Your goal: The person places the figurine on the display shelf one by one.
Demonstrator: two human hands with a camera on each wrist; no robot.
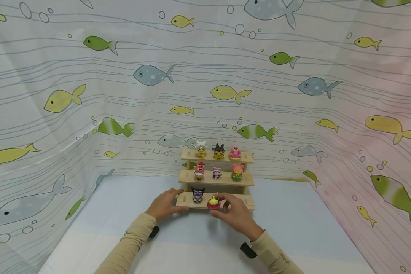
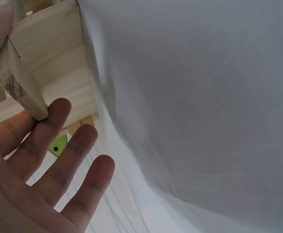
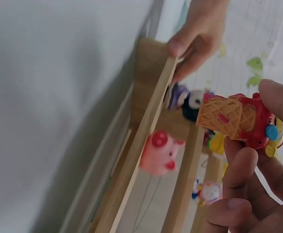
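My right hand (image 1: 235, 214) pinches a small toy figure (image 1: 214, 203) between thumb and fingers, in front of the lowest board of a three-tier wooden display shelf (image 1: 186, 199). In the right wrist view the figure has a waffle-cone base (image 3: 229, 115) and a red and yellow top, and is held clear of the shelf. My left hand (image 1: 163, 206) holds the left end of the lowest board, thumb at its front edge and fingers at the far edge. A dark-eared figure with a purple bow (image 1: 198, 195) stands on that board. Near it is a pink pig figure (image 3: 159, 153), mostly hidden in the head view.
Three figures, the middle one a black-eared yellow figure (image 1: 219, 152), stand on the top board. Three more, including a pink and green figure (image 1: 238, 172), stand on the middle board. A fish-patterned curtain (image 1: 205, 68) hangs behind the white table (image 1: 294, 224).
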